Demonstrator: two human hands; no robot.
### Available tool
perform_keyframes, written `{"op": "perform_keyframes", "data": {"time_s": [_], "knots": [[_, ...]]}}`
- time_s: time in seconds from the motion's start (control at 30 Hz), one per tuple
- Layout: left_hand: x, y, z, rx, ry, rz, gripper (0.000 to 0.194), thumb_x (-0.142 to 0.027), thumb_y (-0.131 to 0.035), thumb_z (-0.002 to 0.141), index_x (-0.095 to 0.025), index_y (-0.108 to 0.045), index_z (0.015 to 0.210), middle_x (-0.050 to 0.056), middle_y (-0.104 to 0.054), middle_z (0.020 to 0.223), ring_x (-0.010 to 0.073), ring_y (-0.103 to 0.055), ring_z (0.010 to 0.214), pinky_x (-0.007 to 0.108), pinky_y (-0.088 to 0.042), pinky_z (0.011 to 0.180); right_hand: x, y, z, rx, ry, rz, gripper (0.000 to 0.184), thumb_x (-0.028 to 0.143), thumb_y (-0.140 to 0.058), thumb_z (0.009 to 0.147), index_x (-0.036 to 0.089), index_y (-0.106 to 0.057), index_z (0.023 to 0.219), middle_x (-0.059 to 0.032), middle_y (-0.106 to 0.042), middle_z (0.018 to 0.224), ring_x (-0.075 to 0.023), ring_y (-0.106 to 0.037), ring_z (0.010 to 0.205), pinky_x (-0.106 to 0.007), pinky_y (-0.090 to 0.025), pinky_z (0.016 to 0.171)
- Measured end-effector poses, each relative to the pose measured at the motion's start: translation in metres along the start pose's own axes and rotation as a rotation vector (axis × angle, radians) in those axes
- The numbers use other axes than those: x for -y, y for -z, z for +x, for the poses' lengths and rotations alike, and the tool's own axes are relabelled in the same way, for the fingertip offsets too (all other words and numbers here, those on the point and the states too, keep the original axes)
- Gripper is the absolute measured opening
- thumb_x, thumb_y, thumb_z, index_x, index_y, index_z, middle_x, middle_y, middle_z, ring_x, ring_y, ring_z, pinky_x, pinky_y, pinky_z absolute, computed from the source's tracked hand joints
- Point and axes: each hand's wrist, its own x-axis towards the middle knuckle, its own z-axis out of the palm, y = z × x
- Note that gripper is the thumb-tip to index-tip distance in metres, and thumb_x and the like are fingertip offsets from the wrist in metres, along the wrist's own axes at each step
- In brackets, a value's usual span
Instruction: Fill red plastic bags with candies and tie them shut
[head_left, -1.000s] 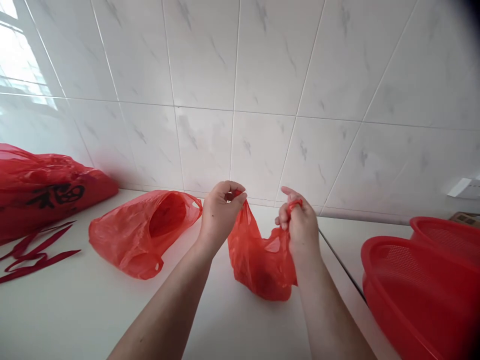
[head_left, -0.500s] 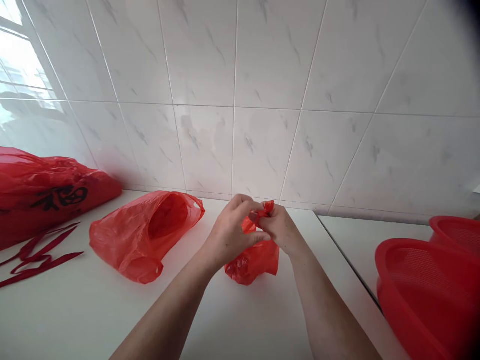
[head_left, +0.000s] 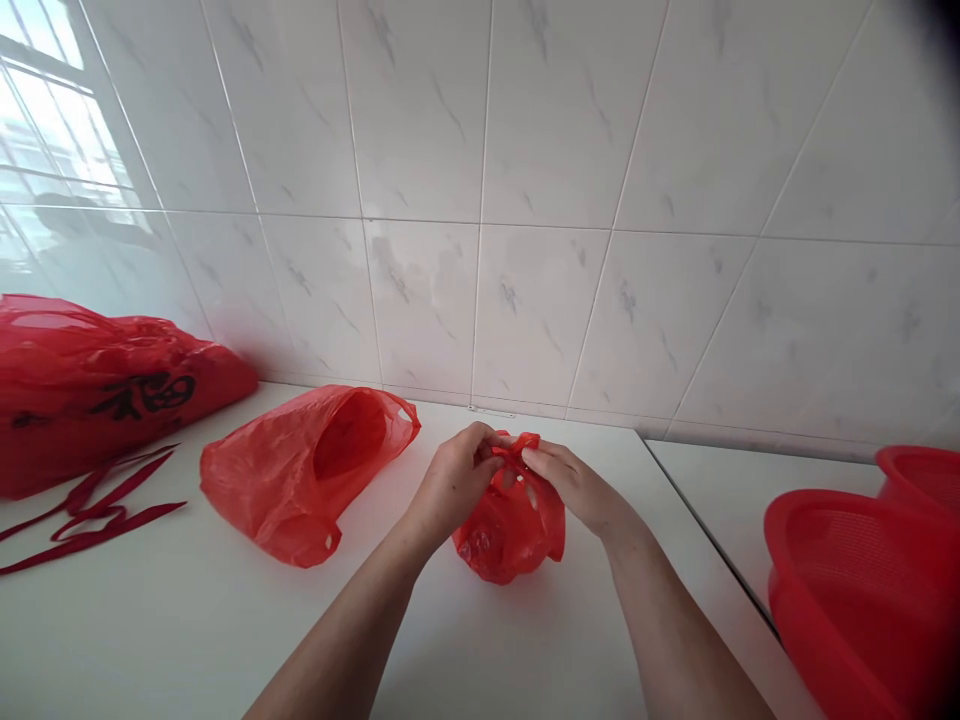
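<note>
A small red plastic bag [head_left: 510,540] rests on the white tabletop in the middle, its top gathered between my hands. My left hand [head_left: 461,480] pinches the gathered top from the left, thumb and fingers closed on the plastic. From the right, my right hand [head_left: 574,485] grips the same twisted top, its thumb pressed against the red plastic. Something dark and shiny shows through the bag's lower left, too unclear to name. Part of the bag's top is hidden by my fingers.
Left of my hands lies another red plastic bag [head_left: 277,470], its mouth open. Farther left are a full red bag with black characters [head_left: 90,400] and dark red ribbons [head_left: 97,515]. Red plastic baskets [head_left: 817,570] stand at right, beyond a table seam. A tiled wall [head_left: 540,300] rises behind.
My left hand has closed in on the bag's top, its fingers now pinching the plastic. My right hand has turned slightly and shifted right. The camera view has swung a little left.
</note>
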Motion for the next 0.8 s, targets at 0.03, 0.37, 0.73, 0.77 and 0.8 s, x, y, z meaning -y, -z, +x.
{"op": "perform_keyframes", "data": {"time_s": [0.03, 0.37, 0.73, 0.77, 0.8], "knots": [[0.002, 0.000, 0.001, -0.028, 0.021, -0.008, 0.006, -0.021, -0.047, 0.080, -0.022, -0.053, 0.082, -0.002, -0.059, 0.072, 0.0130, -0.053, 0.066, 0.023, -0.042, 0.058, 0.000, -0.001, -0.001, 0.008, 0.027, 0.044, 0.035, 0.044, -0.038, 0.091, 0.019, -0.061, 0.082, 0.0004, -0.055, 0.070, -0.0126, -0.050, 0.064, -0.028, -0.042, 0.065], [0.002, 0.000, -0.001, -0.109, 0.032, 0.010, 0.009, -0.017, -0.050, 0.073, -0.022, -0.045, 0.080, -0.005, -0.049, 0.067, 0.0105, -0.045, 0.059, 0.021, -0.035, 0.051, -0.014, -0.013, 0.009, -0.269, -0.060, -0.082, 0.046, 0.029, -0.061, 0.075, 0.028, -0.051, 0.120, 0.0002, -0.062, 0.088, -0.0161, -0.060, 0.080, -0.030, -0.049, 0.069], [-0.001, -0.008, -0.005, -0.027, 0.052, 0.058, 0.008, -0.021, -0.050, 0.073, -0.022, -0.055, 0.079, -0.004, -0.050, 0.064, 0.0111, -0.044, 0.058, 0.021, -0.033, 0.050, -0.017, -0.006, 0.009, -0.438, -0.117, -0.241, 0.020, 0.018, -0.043, 0.070, 0.023, -0.059, 0.079, 0.0022, -0.063, 0.072, -0.0116, -0.051, 0.056, -0.024, -0.038, 0.051], [-0.001, -0.009, -0.005, -0.028, 0.055, 0.055, 0.008, -0.023, -0.050, 0.074, -0.022, -0.056, 0.079, -0.004, -0.050, 0.064, 0.0113, -0.044, 0.058, 0.021, -0.034, 0.050, -0.015, -0.005, 0.007, -0.393, -0.095, -0.161, 0.020, 0.019, -0.044, 0.070, 0.022, -0.061, 0.079, 0.0017, -0.064, 0.073, -0.0121, -0.054, 0.060, -0.025, -0.040, 0.055], [0.000, -0.010, -0.005, -0.033, 0.061, 0.049, 0.008, -0.024, -0.051, 0.074, -0.022, -0.057, 0.079, -0.004, -0.050, 0.064, 0.0115, -0.044, 0.058, 0.021, -0.034, 0.050, -0.013, -0.005, 0.006, -0.347, -0.079, -0.076, 0.020, 0.021, -0.046, 0.071, 0.021, -0.063, 0.081, 0.0011, -0.064, 0.074, -0.0129, -0.056, 0.063, -0.025, -0.042, 0.058]]}}
